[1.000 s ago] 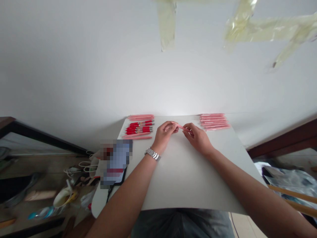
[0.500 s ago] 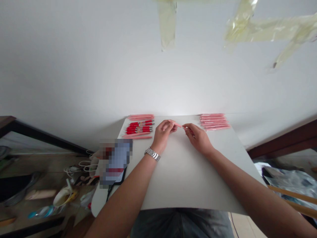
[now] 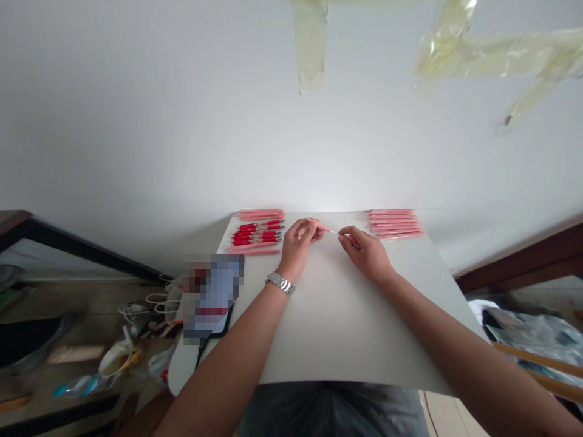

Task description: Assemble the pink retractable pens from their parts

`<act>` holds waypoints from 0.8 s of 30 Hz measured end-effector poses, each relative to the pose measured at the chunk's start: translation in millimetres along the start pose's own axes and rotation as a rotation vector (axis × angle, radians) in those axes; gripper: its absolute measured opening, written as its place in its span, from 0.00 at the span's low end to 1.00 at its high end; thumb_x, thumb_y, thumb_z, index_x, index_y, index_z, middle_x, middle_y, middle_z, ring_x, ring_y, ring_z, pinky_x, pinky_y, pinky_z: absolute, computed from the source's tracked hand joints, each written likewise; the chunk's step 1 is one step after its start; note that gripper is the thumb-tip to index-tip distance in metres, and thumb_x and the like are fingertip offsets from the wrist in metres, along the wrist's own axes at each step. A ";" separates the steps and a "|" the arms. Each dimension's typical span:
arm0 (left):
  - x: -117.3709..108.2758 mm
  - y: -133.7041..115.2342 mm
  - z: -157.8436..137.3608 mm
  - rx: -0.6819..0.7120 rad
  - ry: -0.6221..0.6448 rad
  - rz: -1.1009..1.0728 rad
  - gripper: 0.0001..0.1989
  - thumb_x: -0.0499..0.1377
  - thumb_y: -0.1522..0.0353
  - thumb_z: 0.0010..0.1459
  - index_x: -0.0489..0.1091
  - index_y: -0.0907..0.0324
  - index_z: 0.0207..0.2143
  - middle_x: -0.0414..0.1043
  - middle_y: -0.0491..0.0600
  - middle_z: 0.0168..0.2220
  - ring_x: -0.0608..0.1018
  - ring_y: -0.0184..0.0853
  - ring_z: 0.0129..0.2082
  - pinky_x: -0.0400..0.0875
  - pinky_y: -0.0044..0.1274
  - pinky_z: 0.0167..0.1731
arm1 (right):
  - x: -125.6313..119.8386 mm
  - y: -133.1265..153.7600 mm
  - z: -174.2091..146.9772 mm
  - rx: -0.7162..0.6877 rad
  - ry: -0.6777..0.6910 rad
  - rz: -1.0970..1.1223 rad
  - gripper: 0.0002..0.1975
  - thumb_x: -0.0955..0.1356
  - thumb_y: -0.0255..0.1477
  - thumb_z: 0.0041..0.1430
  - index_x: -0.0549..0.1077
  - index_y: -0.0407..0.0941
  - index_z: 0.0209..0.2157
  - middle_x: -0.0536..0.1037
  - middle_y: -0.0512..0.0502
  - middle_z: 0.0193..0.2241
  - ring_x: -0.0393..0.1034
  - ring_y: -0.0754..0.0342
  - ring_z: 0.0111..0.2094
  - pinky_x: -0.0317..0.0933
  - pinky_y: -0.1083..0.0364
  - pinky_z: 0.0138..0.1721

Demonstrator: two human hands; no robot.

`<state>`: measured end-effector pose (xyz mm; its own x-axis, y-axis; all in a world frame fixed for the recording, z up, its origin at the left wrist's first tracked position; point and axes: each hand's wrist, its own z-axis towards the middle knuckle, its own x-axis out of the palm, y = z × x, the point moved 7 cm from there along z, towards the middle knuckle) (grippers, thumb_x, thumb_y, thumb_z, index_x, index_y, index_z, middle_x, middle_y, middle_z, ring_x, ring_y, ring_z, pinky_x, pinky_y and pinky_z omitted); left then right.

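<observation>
Over the far middle of the white table, my left hand (image 3: pixel 298 241) is closed around a pink pen barrel (image 3: pixel 322 227), which slants down to the right. From the barrel's right end comes a thin whitish rod that looks like a pen refill (image 3: pixel 334 232). My right hand (image 3: pixel 364 252) pinches the refill's other end between thumb and fingers; a bit of red shows at those fingers. Left of my hands lie several red pens (image 3: pixel 257 237) with more pink pens (image 3: pixel 259 215) behind them and a few in front. A row of pink pens (image 3: pixel 395 224) lies to the right.
A blurred-out phone-like object (image 3: pixel 216 297) with a cable rests on the table's (image 3: pixel 346 328) left edge. The wall (image 3: pixel 228 121) stands right behind the table. Cables, a cup (image 3: pixel 113 359) and a bottle (image 3: pixel 77 387) are at lower left; plastic bags (image 3: pixel 542 334) at lower right.
My right hand has shifted slightly right, away from the left. More of the whitish refill shows between the barrel and my right fingers. The pens on the table have not moved.
</observation>
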<state>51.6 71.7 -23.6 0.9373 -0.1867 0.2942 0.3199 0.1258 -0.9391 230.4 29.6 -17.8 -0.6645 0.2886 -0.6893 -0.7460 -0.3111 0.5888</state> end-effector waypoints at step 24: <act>-22.9 -11.6 5.3 0.143 -0.219 0.101 0.15 0.62 0.55 0.63 0.71 0.58 0.36 0.77 0.51 0.37 0.79 0.33 0.40 0.76 0.27 0.44 | -3.8 -8.3 0.8 0.046 -0.028 0.047 0.12 0.64 0.40 0.68 0.75 0.48 0.41 0.78 0.50 0.28 0.69 0.55 0.27 0.58 0.57 0.30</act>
<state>27.2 79.7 -18.5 0.9682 0.0467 0.2459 0.2246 0.2722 -0.9357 239.2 31.8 -19.7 -0.6992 0.2999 -0.6490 -0.7149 -0.2831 0.6393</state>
